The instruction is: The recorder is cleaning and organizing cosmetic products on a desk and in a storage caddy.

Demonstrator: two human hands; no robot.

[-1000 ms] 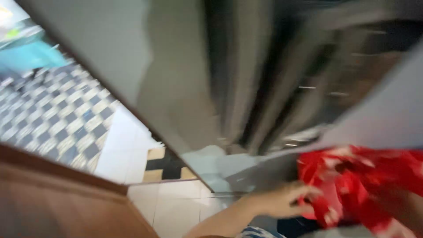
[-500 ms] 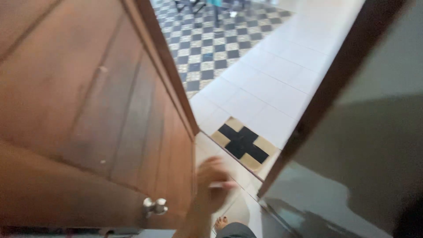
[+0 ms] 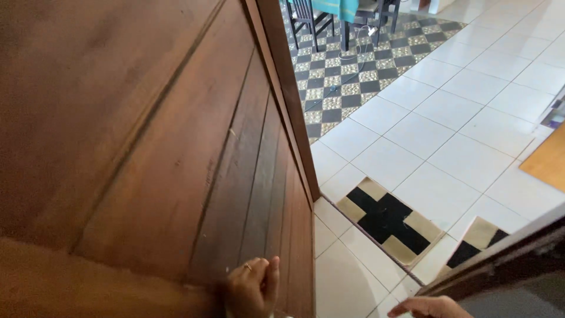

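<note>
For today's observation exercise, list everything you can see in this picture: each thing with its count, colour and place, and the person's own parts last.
wooden door: one, reddish brown, fills the left half, standing open
white floor tiles: many, white, centre and right
black cross tile inlay: one whole, black on tan, lower centre; part of a second to its right
checkered floor: one patch, dark and pale squares, top centre
dark chairs: at least two, dark wood, top centre, partly cut off
teal cloth: one, teal, top edge
door frame: one, dark brown, bottom right
left hand: one, curled grip at the door's lower edge, ring on one finger
right hand: one, bottom edge, holds nothing visible
</note>
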